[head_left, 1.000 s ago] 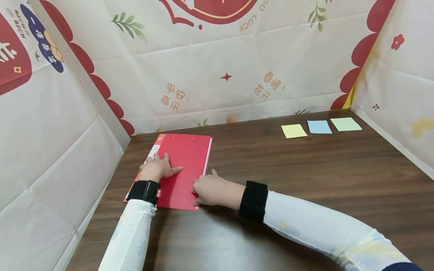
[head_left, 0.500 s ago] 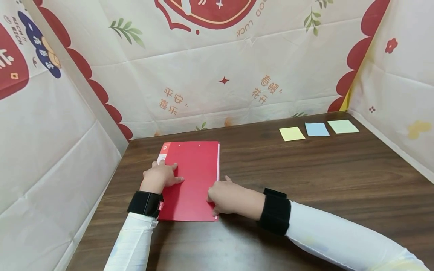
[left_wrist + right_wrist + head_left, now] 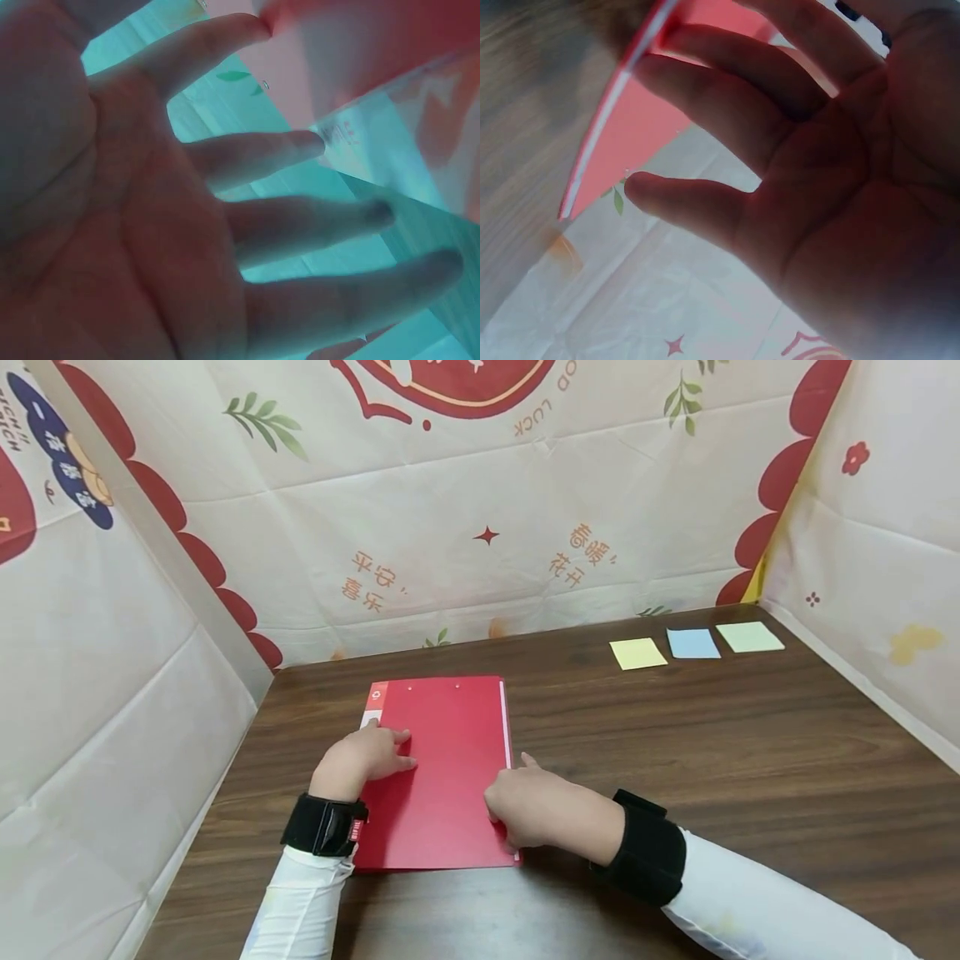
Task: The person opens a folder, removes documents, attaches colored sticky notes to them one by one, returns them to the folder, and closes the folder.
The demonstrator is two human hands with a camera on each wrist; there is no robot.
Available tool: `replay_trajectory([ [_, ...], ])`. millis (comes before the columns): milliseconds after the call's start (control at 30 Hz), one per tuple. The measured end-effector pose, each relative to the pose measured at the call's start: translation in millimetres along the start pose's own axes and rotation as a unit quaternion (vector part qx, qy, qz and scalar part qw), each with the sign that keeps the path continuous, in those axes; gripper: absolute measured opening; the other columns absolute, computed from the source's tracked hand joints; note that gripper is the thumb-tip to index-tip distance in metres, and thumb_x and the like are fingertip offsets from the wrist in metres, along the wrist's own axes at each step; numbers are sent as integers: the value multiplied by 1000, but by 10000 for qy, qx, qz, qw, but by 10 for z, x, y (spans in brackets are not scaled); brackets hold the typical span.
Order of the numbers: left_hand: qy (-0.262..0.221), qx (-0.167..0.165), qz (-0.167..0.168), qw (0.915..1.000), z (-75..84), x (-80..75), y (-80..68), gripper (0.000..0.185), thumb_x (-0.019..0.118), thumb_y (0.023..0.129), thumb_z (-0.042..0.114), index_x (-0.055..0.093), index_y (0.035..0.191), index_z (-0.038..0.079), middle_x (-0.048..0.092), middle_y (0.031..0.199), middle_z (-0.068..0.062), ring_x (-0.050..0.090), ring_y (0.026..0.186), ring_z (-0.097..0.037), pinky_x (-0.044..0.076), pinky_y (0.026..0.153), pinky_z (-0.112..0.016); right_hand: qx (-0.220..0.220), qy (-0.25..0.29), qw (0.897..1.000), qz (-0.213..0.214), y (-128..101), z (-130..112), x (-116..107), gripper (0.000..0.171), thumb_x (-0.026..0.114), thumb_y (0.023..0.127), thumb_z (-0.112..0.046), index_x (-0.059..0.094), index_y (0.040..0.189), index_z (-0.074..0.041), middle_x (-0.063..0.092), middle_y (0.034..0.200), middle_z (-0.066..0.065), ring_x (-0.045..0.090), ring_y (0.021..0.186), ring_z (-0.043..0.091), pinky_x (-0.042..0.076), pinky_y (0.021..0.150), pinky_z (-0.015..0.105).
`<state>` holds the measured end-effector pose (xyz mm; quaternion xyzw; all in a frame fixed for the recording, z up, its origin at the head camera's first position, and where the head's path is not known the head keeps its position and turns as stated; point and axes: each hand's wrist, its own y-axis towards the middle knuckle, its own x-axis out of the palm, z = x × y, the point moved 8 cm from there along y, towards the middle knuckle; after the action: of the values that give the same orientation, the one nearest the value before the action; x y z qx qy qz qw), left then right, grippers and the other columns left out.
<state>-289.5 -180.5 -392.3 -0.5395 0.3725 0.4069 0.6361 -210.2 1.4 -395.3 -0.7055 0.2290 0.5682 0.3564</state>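
A red file folder [image 3: 450, 777] lies flat on the brown table, with an orange and white label strip along its left edge and a white strip along its right. My left hand [image 3: 367, 756] rests over the left side, fingers spread, some fingertips on the red cover. The left wrist view shows those straight fingers apart, by the folder's red cover [image 3: 397, 45] and label. At the lower right edge, the fingers of my right hand [image 3: 536, 806] touch the folder. In the right wrist view, two slightly bent fingers meet the folder's edge [image 3: 604, 124], while the little finger stands away.
Yellow [image 3: 638, 653], blue [image 3: 693, 643] and green [image 3: 750, 637] sticky notes lie in a row at the back right of the table [image 3: 675, 735]. Printed white cloth [image 3: 420, 510] forms walls behind and on both sides.
The folder has slid to the right and toward me, turning straighter to the table's front. Both hands have gone along with it, still touching it. The sticky notes stay in place.
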Motion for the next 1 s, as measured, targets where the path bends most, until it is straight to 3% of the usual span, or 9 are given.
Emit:
replay_trajectory([
  [167,-187,94,20,9998,69,8,-4,70,78,94,34,54,157,18,40,162,-31,47,143,-46,61,98,-57,-72,-85,9999,-36,-73,20,-50,35,95,78,-32,66,65,-20,59,60,-10,59,66,8,35,126,62],
  [367,-7,272,147,9995,191,-2,-32,63,79,94,32,61,151,14,55,150,-25,55,132,-38,61,95,-52,-340,-186,9992,-43,-175,60,-70,37,94,79,-40,67,73,-16,56,61,-7,54,63,8,38,125,56],
  [567,349,561,242,9975,373,51,-61,45,80,94,19,72,137,12,72,121,-14,62,96,-24,55,72,-32,-486,16,9988,39,-296,138,-45,34,91,84,-39,68,93,-15,56,61,-7,52,60,8,54,96,37],
  [633,378,616,285,9970,430,61,-70,42,79,94,16,74,135,12,70,122,-16,61,97,-24,55,71,-32,-442,-13,9990,100,-315,175,-45,39,90,85,-40,72,107,-14,71,80,-3,66,76,11,56,96,37],
  [700,411,674,335,9963,491,60,-80,40,78,93,14,75,133,13,66,129,-19,60,103,-26,57,74,-34,-276,16,9995,121,-326,228,-40,51,88,86,-42,72,124,-11,78,113,6,74,106,19,55,106,40],
  [800,454,743,346,9956,568,71,-136,40,79,93,15,76,133,14,58,142,-24,58,118,-32,60,80,-38,138,210,9997,-52,-326,317,-4,77,87,86,-47,61,148,-10,54,160,18,54,148,38,47,121,49],
  [867,473,806,350,9950,641,90,-172,40,79,94,17,76,134,15,54,150,-26,59,124,-34,61,82,-39,489,474,9974,-229,-326,403,47,86,88,85,-47,55,154,-8,44,167,23,43,154,47,43,124,53],
  [1000,579,806,299,9946,756,166,-231,45,79,95,25,73,139,18,48,159,-25,58,130,-36,62,84,-40,885,818,9908,-612,-328,518,158,97,91,81,-46,48,158,-5,39,168,27,37,154,57,46,119,58],
])
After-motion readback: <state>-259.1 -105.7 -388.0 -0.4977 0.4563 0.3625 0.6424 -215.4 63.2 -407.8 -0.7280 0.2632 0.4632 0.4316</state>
